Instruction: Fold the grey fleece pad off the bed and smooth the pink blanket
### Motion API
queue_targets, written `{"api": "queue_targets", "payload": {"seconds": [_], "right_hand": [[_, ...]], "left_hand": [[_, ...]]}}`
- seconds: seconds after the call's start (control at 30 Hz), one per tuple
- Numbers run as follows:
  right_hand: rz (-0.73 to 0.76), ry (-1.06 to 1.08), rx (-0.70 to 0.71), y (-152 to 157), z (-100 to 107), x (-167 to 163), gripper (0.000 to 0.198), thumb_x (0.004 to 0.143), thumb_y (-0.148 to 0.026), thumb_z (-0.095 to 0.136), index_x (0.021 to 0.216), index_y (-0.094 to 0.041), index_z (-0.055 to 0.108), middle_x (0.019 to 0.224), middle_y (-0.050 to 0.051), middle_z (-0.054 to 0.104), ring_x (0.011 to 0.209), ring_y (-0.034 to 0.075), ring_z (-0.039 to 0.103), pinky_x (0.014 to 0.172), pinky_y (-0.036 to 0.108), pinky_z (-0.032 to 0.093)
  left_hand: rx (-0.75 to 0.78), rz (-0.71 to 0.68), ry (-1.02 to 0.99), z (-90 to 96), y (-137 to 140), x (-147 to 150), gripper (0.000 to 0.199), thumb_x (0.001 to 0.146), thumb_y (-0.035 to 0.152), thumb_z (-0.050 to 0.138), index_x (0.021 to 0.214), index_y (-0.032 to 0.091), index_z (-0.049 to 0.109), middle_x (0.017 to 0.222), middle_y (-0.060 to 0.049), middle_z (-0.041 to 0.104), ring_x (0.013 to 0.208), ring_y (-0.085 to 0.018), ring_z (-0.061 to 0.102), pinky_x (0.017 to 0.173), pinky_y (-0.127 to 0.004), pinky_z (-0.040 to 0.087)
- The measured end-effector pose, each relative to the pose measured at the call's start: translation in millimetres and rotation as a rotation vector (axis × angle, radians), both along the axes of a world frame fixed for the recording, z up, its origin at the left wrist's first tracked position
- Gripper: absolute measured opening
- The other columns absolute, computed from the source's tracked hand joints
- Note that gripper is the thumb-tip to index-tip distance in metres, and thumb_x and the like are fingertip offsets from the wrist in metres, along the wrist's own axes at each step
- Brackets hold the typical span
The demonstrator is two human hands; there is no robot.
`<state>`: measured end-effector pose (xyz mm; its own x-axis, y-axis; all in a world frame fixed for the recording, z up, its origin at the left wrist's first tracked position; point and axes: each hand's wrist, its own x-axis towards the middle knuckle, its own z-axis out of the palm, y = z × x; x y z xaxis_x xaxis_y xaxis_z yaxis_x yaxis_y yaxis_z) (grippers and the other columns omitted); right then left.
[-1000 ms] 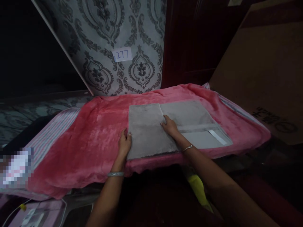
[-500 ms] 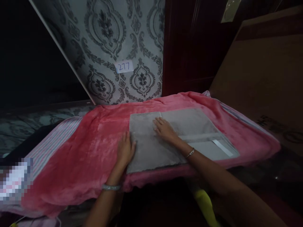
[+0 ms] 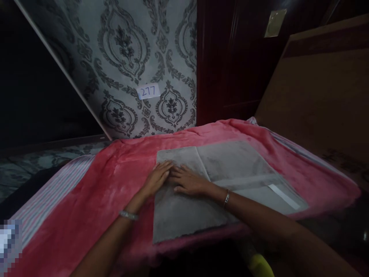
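A grey plush cloth [image 3: 184,215] lies flat, its left part folded over so that an edge runs down its middle. On its folded left part rests my right hand [image 3: 188,181], palm down with fingers stretched out to the left. My left hand [image 3: 158,177] lies flat at the cloth's left edge, its fingertips meeting those of the right. Neither hand grips anything. A white strip [image 3: 284,196] shows on the cloth's right part. Beneath everything spreads a pink plush blanket [image 3: 127,184].
Patterned wallpaper [image 3: 123,50] with a paper marked 277 [image 3: 148,91] rises behind the blanket. A dark red door [image 3: 227,57] stands beside it. At the right leans a large cardboard box [image 3: 319,96]. A striped cloth [image 3: 54,188] shows at the left, and something yellow-green [image 3: 261,265] below.
My right hand has moved left and nearer across the grey cloth. My left hand has shifted from beside the cloth onto its edge, meeting the right. The view has tilted up slightly.
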<state>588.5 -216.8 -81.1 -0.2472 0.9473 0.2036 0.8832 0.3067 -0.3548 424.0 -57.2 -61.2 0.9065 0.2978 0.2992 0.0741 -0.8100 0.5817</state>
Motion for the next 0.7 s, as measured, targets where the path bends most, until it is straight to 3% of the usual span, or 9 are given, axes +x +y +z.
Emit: {"api": "queue_targets", "payload": {"seconds": [0.13, 0.23, 0.3, 0.47, 0.7], "right_hand": [[0.154, -0.019, 0.021, 14, 0, -9, 0.06, 0.104, -0.049, 0.055, 0.158, -0.026, 0.045, 0.166, 0.009, 0.039, 0.157, 0.024, 0.024, 0.13, 0.053, 0.004], [0.153, -0.013, -0.007, 18, -10, -9, 0.061, 0.104, -0.051, 0.053, 0.159, -0.027, 0.043, 0.169, 0.008, 0.033, 0.159, 0.024, 0.019, 0.13, 0.051, 0.004], [0.139, -0.001, -0.019, 18, -14, -7, 0.06, 0.104, -0.052, 0.052, 0.16, -0.031, 0.042, 0.17, 0.005, 0.03, 0.16, 0.024, 0.014, 0.13, 0.051, 0.003], [0.257, -0.003, -0.056, 1, -16, -13, 0.056, 0.103, -0.046, 0.057, 0.157, -0.034, 0.046, 0.169, 0.002, 0.031, 0.161, 0.028, 0.01, 0.129, 0.059, 0.005], [0.397, 0.153, -0.1, -80, -11, -53, 0.058, 0.1, -0.04, 0.064, 0.155, -0.039, 0.047, 0.163, -0.002, 0.043, 0.159, 0.025, 0.019, 0.13, 0.054, 0.013]], "left_hand": [[0.021, -0.124, 0.065, 6.3, 35, 64, 0.039, 0.096, 0.046, 0.052, 0.13, 0.037, 0.071, 0.147, -0.003, 0.063, 0.145, -0.022, 0.05, 0.128, -0.049, 0.021], [0.058, -0.128, 0.118, -7.9, 51, 105, 0.037, 0.089, 0.05, 0.067, 0.123, 0.04, 0.074, 0.144, -0.002, 0.065, 0.144, -0.023, 0.051, 0.127, -0.049, 0.023], [0.112, -0.12, 0.174, -19.5, 57, 122, 0.042, 0.089, 0.053, 0.065, 0.129, 0.04, 0.071, 0.15, -0.003, 0.06, 0.148, -0.025, 0.045, 0.127, -0.052, 0.021], [0.314, -0.211, 0.422, -31.3, 65, 130, 0.061, 0.102, 0.057, 0.038, 0.159, 0.037, 0.039, 0.171, -0.002, 0.029, 0.16, -0.029, 0.02, 0.128, -0.059, 0.01], [0.392, -0.194, 0.453, -26.7, 60, 128, 0.061, 0.104, 0.054, 0.032, 0.162, 0.035, 0.034, 0.172, -0.002, 0.026, 0.16, -0.03, 0.018, 0.128, -0.058, 0.012]]}}
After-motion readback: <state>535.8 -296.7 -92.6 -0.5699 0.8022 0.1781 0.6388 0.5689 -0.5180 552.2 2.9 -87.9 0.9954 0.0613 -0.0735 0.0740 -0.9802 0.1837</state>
